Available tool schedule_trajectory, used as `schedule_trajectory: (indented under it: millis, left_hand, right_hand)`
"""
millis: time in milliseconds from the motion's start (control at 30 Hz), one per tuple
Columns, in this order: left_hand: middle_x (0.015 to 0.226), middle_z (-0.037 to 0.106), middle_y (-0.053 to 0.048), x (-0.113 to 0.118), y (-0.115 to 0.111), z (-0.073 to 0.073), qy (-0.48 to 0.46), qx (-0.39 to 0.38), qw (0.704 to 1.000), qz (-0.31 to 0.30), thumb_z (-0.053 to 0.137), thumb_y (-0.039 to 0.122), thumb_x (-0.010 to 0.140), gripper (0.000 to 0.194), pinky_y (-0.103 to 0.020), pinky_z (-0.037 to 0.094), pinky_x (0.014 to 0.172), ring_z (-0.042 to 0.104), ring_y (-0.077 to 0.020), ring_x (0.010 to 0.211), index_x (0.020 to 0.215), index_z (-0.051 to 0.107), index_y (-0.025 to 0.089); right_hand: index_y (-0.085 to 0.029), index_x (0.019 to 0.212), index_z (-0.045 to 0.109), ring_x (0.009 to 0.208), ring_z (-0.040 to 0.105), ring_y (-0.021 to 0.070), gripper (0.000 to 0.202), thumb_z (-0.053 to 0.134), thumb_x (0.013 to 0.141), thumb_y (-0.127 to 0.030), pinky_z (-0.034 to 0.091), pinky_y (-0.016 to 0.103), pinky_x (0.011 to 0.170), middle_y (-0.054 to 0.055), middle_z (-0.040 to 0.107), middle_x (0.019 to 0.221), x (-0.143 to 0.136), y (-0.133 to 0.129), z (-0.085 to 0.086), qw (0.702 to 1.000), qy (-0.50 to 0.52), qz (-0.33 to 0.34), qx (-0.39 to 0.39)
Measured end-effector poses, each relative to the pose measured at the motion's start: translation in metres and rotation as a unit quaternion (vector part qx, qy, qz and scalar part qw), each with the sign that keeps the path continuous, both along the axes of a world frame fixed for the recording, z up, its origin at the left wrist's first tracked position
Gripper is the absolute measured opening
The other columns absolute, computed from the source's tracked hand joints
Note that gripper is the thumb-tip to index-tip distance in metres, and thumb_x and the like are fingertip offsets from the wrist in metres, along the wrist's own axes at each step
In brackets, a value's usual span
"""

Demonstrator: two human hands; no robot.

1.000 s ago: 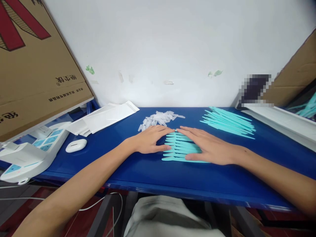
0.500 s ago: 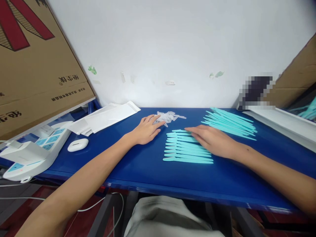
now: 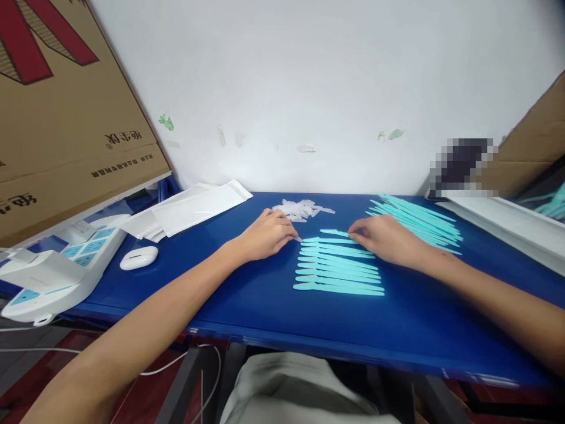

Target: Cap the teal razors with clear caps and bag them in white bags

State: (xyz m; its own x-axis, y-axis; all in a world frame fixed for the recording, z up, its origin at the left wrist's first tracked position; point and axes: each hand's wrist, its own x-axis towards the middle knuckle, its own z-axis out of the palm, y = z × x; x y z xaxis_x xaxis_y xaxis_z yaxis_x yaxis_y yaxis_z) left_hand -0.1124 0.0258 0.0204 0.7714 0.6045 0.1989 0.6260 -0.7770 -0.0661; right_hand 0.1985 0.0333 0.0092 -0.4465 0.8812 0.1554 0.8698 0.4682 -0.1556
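Observation:
My left hand [image 3: 270, 235] is closed in a pinch, a small translucent blade cap [image 3: 299, 239] poking out past its fingertips. Behind it lies a loose pile of the same whitish caps [image 3: 302, 209]. With thumb and fingers closed, my right hand [image 3: 380, 237] grips one turquoise eyebrow razor [image 3: 334, 233] by its right end, its narrow tip turned left. Just below that razor, a row of turquoise razors [image 3: 338, 271] lies side by side on the blue table [image 3: 260, 300]. A heaped bunch of further razors [image 3: 419, 222] rests beyond my right hand.
White plastic bags [image 3: 203, 206] lie at the back left. A white earphone case [image 3: 139, 258] and a power strip [image 3: 95, 253] with a plugged-in charger are at the left. A large cardboard box [image 3: 75, 118] stands behind them. At the right is a white tray-like edge [image 3: 507, 229].
My left hand has drawn back from the cap pile with a cap in its pinch. My right hand has lifted a razor slightly away from the row's top, moving right.

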Motion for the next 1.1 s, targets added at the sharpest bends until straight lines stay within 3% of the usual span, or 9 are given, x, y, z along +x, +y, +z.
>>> schedule_trajectory:
  millis: [233, 433, 567, 700, 767, 867, 967, 1100]
  left_hand:
    - [0.104, 0.068, -0.013, 0.011, 0.006, 0.008, 0.086, 0.013, 0.996, 0.002, 0.044, 0.006, 0.094, 0.035, -0.038, 0.034, 0.085, 0.059, -0.0267, 0.1, 0.118, 0.068, 0.016]
    - [0.101, 0.069, -0.008, 0.025, 0.017, 0.019, 0.076, -0.05, 0.996, 0.014, 0.055, 0.014, 0.093, 0.015, -0.036, 0.037, 0.083, 0.061, -0.0253, 0.096, 0.098, 0.069, 0.018]
    - [0.098, 0.069, -0.007, 0.02, 0.02, 0.011, 0.019, -0.044, 0.999, -0.001, 0.056, 0.014, 0.091, 0.012, -0.034, 0.041, 0.082, 0.062, -0.023, 0.091, 0.094, 0.068, 0.017]
    - [0.104, 0.065, -0.01, 0.012, 0.019, 0.0, -0.065, 0.007, 0.998, -0.003, 0.044, 0.017, 0.098, 0.033, -0.034, 0.046, 0.083, 0.061, -0.0228, 0.092, 0.127, 0.061, 0.016]
    - [0.104, 0.061, -0.011, 0.01, 0.018, -0.001, -0.112, 0.024, 0.993, 0.009, 0.039, 0.016, 0.1, 0.039, -0.033, 0.047, 0.079, 0.06, -0.0213, 0.089, 0.134, 0.058, 0.015]
    - [0.1, 0.058, -0.009, 0.01, 0.016, 0.001, -0.164, 0.02, 0.986, 0.019, 0.04, 0.018, 0.1, 0.033, -0.031, 0.048, 0.076, 0.059, -0.0187, 0.083, 0.12, 0.067, 0.016]
    - [0.1, 0.059, -0.009, 0.008, 0.016, 0.002, -0.16, 0.029, 0.986, 0.038, 0.041, 0.022, 0.101, 0.033, -0.033, 0.048, 0.078, 0.06, -0.0214, 0.088, 0.121, 0.066, 0.016]
    - [0.111, 0.06, -0.011, 0.003, 0.02, -0.003, -0.084, 0.035, 0.993, 0.075, 0.042, 0.026, 0.101, 0.034, -0.036, 0.049, 0.084, 0.059, -0.024, 0.097, 0.127, 0.064, 0.018]
  right_hand:
    - [-0.02, 0.087, 0.074, 0.056, 0.056, 0.0183, 0.025, 0.056, 0.089, -0.037, 0.036, 0.033, 0.055, 0.002, 0.064, 0.062, -0.017, 0.009, 0.015, 0.997, 0.025, -0.002, -0.066]
    - [-0.022, 0.08, 0.07, 0.061, 0.058, 0.0179, 0.023, 0.058, 0.087, -0.04, 0.035, 0.032, 0.06, 0.0, 0.066, 0.064, -0.021, 0.001, 0.016, 0.996, 0.032, -0.047, -0.073]
    - [-0.022, 0.075, 0.068, 0.057, 0.055, 0.0177, 0.025, 0.056, 0.087, -0.041, 0.035, 0.032, 0.059, -0.001, 0.06, 0.056, -0.019, -0.006, 0.015, 0.996, 0.052, -0.034, -0.064]
    - [-0.021, 0.077, 0.067, 0.05, 0.049, 0.0165, 0.03, 0.054, 0.089, -0.045, 0.033, 0.032, 0.055, -0.002, 0.054, 0.051, -0.017, -0.01, 0.01, 0.993, 0.112, -0.026, -0.034]
    - [-0.02, 0.08, 0.067, 0.053, 0.05, 0.0166, 0.032, 0.053, 0.09, -0.046, 0.035, 0.032, 0.056, 0.0, 0.056, 0.057, -0.016, -0.011, 0.007, 0.992, 0.128, -0.011, 0.002]
    - [-0.019, 0.082, 0.068, 0.064, 0.055, 0.0177, 0.032, 0.051, 0.093, -0.044, 0.041, 0.033, 0.063, 0.006, 0.064, 0.077, -0.016, -0.01, 0.003, 0.988, 0.133, 0.037, 0.063]
    - [-0.018, 0.085, 0.067, 0.072, 0.059, 0.0191, 0.03, 0.051, 0.095, -0.042, 0.044, 0.034, 0.068, 0.008, 0.067, 0.09, -0.015, -0.009, 0.002, 0.987, 0.133, 0.053, 0.074]
    - [-0.019, 0.089, 0.066, 0.073, 0.062, 0.0208, 0.028, 0.051, 0.096, -0.042, 0.044, 0.034, 0.065, 0.007, 0.07, 0.085, -0.014, -0.009, 0.004, 0.989, 0.137, 0.032, 0.042]
